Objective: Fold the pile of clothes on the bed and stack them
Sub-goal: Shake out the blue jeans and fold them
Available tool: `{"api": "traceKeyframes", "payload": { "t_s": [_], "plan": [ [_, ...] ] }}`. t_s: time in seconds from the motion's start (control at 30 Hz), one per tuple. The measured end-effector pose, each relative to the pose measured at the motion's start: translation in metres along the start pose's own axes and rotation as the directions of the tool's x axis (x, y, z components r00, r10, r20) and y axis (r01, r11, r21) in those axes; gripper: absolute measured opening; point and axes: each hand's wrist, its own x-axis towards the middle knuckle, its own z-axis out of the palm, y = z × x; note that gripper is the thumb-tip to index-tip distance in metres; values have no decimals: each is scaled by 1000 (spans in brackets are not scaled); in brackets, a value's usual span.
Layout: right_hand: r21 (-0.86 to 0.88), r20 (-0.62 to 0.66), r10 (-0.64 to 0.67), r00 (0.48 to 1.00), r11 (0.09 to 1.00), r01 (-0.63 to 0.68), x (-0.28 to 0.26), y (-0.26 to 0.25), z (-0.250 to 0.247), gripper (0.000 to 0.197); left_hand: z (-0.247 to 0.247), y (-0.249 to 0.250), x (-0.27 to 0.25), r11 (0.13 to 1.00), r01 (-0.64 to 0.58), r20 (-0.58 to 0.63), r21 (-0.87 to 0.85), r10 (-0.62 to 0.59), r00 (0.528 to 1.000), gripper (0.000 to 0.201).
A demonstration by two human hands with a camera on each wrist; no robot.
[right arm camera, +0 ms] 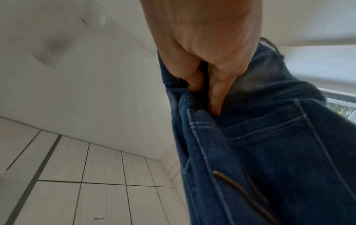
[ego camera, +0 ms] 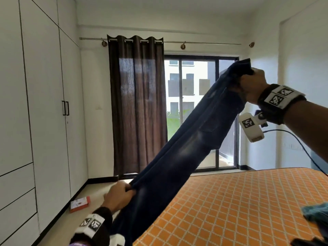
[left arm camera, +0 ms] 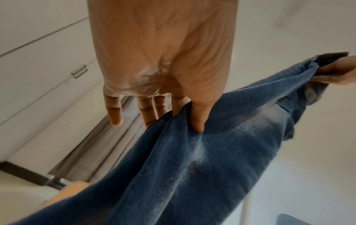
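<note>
The jeans (ego camera: 191, 144) hang stretched in the air over the near-left corner of the bed (ego camera: 239, 206), running from about 7 o'clock up to 2 o'clock in the head view. The right hand (ego camera: 252, 86) is clamped on the bunched waistband end, fingers curled into the cloth beside the back pocket. The left hand (ego camera: 120, 194) pinches the legs lower down, thumb (left arm camera: 198, 115) pressed into the denim against the fingers behind (the little finger sticks out free).

Denim like this will likely feel heavy and fairly stiff, not slippery, and it sags little between the two grips. The waistband and the hem ends are probably the firmest places to hold, since the thick seams there resist sliding. A blue cloth (ego camera: 316, 212) lies at the bed's 4 o'clock edge.
</note>
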Motion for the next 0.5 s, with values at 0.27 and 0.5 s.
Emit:
{"api": "traceKeyframes", "payload": {
  "t_s": [0.27, 0.5],
  "plan": [
    [287, 12, 111, 994, 952, -109, 6, -24, 33, 44, 73, 8, -48, 898, -259, 11, -354, 281, 960, 17],
    [268, -71, 140, 988, 956, -116, 7, -35, 33, 33, 64, 19, -78, 768, -281, -54, -576, 307, 950, 10]
  ]
}}
